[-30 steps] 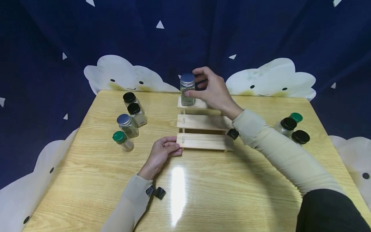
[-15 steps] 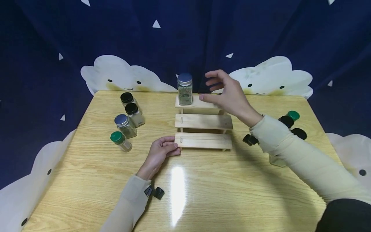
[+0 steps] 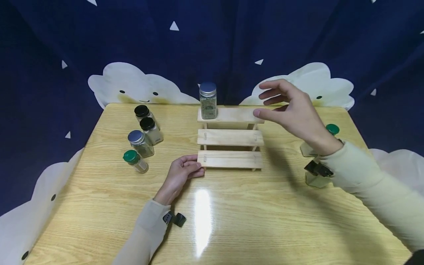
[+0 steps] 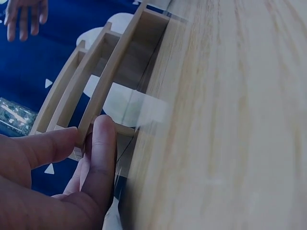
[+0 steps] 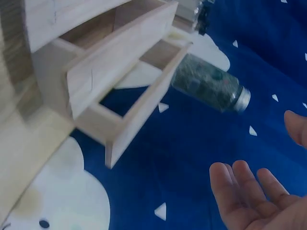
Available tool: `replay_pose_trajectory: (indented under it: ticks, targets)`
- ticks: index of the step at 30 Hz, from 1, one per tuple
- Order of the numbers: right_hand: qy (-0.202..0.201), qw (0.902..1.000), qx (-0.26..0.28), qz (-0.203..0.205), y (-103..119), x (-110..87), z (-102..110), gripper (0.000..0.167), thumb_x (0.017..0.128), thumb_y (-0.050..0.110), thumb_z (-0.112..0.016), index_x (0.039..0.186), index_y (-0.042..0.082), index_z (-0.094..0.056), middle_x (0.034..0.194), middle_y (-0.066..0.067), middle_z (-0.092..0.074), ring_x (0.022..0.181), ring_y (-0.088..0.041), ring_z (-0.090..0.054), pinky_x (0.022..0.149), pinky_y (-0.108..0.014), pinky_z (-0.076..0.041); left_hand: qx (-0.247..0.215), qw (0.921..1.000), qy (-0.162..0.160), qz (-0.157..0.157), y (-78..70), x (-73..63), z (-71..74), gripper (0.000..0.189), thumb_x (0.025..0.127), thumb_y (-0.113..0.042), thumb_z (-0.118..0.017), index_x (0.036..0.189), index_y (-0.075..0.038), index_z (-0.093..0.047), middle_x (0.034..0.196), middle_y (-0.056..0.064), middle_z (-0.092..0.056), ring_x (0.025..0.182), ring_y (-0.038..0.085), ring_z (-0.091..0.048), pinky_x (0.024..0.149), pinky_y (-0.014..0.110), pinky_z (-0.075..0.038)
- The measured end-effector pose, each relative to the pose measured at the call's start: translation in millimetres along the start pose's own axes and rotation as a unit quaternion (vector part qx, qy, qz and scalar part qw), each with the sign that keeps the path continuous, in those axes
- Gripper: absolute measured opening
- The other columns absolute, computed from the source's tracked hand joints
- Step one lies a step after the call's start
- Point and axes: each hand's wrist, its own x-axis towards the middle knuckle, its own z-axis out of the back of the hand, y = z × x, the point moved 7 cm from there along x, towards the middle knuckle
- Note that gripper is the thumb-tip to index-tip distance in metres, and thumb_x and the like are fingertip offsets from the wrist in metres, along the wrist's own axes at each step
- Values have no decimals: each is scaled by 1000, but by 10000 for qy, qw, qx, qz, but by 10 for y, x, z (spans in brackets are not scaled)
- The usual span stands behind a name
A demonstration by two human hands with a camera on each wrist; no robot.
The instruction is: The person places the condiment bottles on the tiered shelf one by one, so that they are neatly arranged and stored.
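Observation:
A three-tier wooden shelf rack (image 3: 230, 137) stands mid-table. On the left end of its top tier, a glass spice jar (image 3: 208, 103) with a silver-blue lid and green flaky contents stands upright. My left hand (image 3: 181, 172) pinches the left end of the lowest tier; in the left wrist view the thumb and fingers (image 4: 102, 153) close on the board's end. Off the right end of the top tier, my right hand (image 3: 294, 110) is in the air, fingers apart and holding nothing. The right wrist view shows the same jar (image 5: 208, 84) beyond the spread fingers (image 5: 240, 191).
Several jars stand to the left: two black-lidded jars (image 3: 151, 131), a blue-lidded jar (image 3: 141, 143) and a green-capped jar (image 3: 136, 161). On the right, a green-capped jar (image 3: 332, 129) and other jars (image 3: 316, 180) are partly hidden by my right arm. A dark blue curtain (image 3: 212, 44) hangs behind the table.
My right hand has let go of the green-flake spice jar on the top tier and moved off to the right. The left hand keeps its grip on the rack.

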Motion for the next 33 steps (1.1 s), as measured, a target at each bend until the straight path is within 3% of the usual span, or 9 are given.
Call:
replay_pose_trajectory:
  ticks: [6, 14, 25, 33]
  targets:
    - [-337, 9994, 64, -84, -48, -140, 299, 56, 94, 22, -90, 146, 25, -67, 129, -3, -72, 115, -18, -68, 87, -20, -60, 33, 10000, 75, -18, -10, 11, -8, 38, 104, 18, -57, 142, 21, -49, 96, 17, -74, 80, 18, -78, 88, 33, -69]
    - [-649, 9975, -36, -280, -279, -365, 599, 54, 96, 18, -89, 145, 24, -68, 131, 1, -72, 117, -16, -67, 83, -15, -58, 33, 9999, 108, 36, 1, 2, -16, 40, 104, 18, -57, 143, 21, -48, 98, 19, -74, 81, 19, -78, 89, 33, -69]
    - [-735, 9964, -74, -412, -526, -652, 871, 49, 99, 12, -85, 144, 16, -69, 133, -3, -71, 118, -13, -66, 86, -11, -56, 8, 9999, 107, 44, -14, -10, -1, 38, 104, 18, -57, 141, 21, -48, 94, 14, -74, 79, 17, -78, 89, 33, -68]
    - [-958, 9931, -316, -589, -824, -913, 1008, 47, 99, 8, -84, 143, 13, -70, 132, 3, -71, 114, -8, -68, 86, -9, -54, 8, 9999, 156, 15, -8, -11, -17, 37, 105, 18, -56, 141, 21, -47, 94, 14, -74, 79, 17, -78, 88, 32, -69]
